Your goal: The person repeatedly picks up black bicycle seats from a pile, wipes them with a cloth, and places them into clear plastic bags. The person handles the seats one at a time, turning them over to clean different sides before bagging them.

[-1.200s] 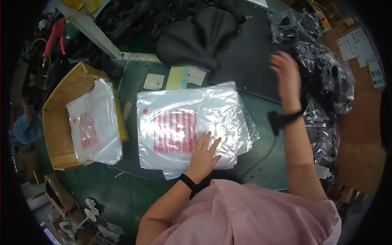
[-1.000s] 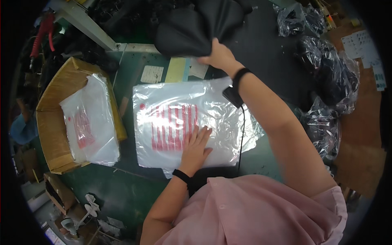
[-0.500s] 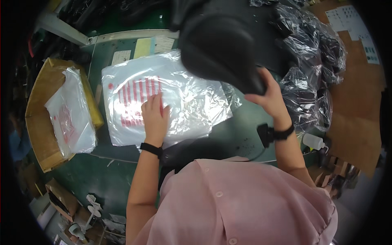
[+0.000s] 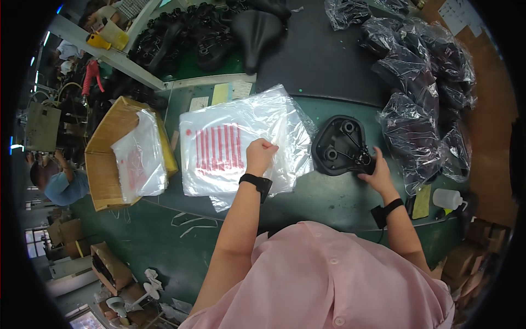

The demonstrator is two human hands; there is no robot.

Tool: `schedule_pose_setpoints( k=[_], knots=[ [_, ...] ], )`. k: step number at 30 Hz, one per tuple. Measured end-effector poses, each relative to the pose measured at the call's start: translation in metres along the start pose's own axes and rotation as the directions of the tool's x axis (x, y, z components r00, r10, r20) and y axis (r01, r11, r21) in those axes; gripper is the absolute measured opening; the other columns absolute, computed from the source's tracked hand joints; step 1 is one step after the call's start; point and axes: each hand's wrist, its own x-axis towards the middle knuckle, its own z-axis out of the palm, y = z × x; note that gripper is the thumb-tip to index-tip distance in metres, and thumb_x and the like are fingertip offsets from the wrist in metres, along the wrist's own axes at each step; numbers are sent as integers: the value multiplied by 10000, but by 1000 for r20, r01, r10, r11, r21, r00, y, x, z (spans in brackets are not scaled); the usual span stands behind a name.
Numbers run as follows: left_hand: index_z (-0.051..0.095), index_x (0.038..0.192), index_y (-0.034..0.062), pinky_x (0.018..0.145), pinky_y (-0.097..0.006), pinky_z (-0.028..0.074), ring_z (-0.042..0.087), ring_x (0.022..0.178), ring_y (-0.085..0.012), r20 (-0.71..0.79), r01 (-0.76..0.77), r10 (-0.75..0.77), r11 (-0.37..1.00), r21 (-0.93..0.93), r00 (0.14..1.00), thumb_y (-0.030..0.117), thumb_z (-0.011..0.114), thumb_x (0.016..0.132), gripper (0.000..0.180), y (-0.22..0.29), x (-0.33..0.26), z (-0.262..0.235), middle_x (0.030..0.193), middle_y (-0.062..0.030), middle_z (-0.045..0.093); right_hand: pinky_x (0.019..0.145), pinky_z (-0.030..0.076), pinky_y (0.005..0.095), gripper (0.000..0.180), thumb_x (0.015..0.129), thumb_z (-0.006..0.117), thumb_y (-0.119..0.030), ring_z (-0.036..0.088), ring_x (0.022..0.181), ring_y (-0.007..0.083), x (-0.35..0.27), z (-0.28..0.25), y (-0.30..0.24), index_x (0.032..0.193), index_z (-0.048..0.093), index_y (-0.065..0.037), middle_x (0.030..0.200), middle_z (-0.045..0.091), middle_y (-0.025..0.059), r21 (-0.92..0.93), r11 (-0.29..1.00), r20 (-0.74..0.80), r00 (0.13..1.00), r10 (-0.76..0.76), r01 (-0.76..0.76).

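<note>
My right hand (image 4: 378, 174) grips the narrow nose of a black bicycle saddle (image 4: 341, 143). The saddle is turned over on the green table, its underside with rails and round springs facing up. On a stack of clear plastic bags (image 4: 211, 178) printed with red lines, my left hand (image 4: 259, 156) has its fingers pinched together at the right part of the top bag, where the film is creased. The saddle's wide end is close to the right edge of the bags.
Bagged saddles (image 4: 411, 137) are heaped at the right. More bare saddles (image 4: 255, 33) lie at the far side. At the left stands a cardboard box (image 4: 101, 186) holding more bags. A white squeeze bottle (image 4: 446, 197) is at the right edge. Another person (image 4: 66, 186) is far left.
The saddle has gone from raised, top side up, to underside up on the table in my right hand. My left hand has slid right across the bags and its fingers have closed.
</note>
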Motion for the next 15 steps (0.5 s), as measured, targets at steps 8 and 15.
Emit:
schedule_pose_setpoints(
  k=[8,15],
  knots=[
    [606,800,65,433,-217,378,400,490,-45,-111,90,-164,866,-492,980,268,515,976,284,-20,-14,-48,616,46,444,838,520,352,699,700,801,-148,620,974,251,5,12,-34,1277,447,27,1123,593,141,659,454,662,749,28,-600],
    [640,946,23,476,-204,428,533,534,-66,11,74,-80,847,-527,997,96,574,921,102,-20,-26,-59,669,-15,573,915,470,325,713,762,751,-76,612,1039,239,8,34,-140,1366,378,-12,1142,614,125,721,690,248,953,-176,-60]
  ],
)
